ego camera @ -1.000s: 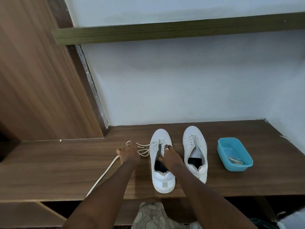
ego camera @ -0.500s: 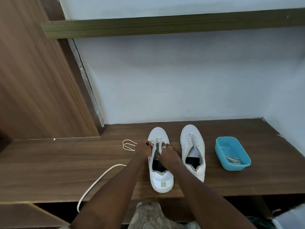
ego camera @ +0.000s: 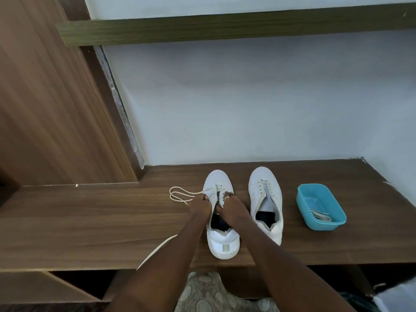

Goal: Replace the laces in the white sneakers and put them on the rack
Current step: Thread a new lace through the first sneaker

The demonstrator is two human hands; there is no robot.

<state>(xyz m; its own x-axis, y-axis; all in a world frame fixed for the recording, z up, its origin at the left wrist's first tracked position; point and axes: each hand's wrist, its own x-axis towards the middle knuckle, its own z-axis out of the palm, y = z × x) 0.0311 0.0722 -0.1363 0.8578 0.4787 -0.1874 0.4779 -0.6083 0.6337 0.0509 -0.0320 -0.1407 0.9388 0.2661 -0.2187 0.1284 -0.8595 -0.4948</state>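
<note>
Two white sneakers stand side by side on the wooden shelf point(ego camera: 90, 226), toes toward the wall. The left sneaker point(ego camera: 221, 242) has a cream lace point(ego camera: 180, 195) partly threaded, its loops lying on the wood to the left. My left hand point(ego camera: 200, 206) pinches the lace at the shoe's left eyelets. My right hand point(ego camera: 231, 204), with a ring, grips the lace or the tongue at the right eyelets; which one is hidden. The right sneaker point(ego camera: 265, 197) has no lace and bare eyelets. A long lace end point(ego camera: 155, 251) trails off the front edge.
A blue plastic tub point(ego camera: 322, 208) with pale laces inside sits right of the sneakers. A white wall closes the back and right. A wooden panel rises on the left, and a green-brown shelf point(ego camera: 225, 28) runs overhead. Patterned fabric shows below the front edge.
My left hand has moved right from the loose lace loops to the left sneaker's eyelets. The loops now lie free on the wood. My right hand stays on the shoe.
</note>
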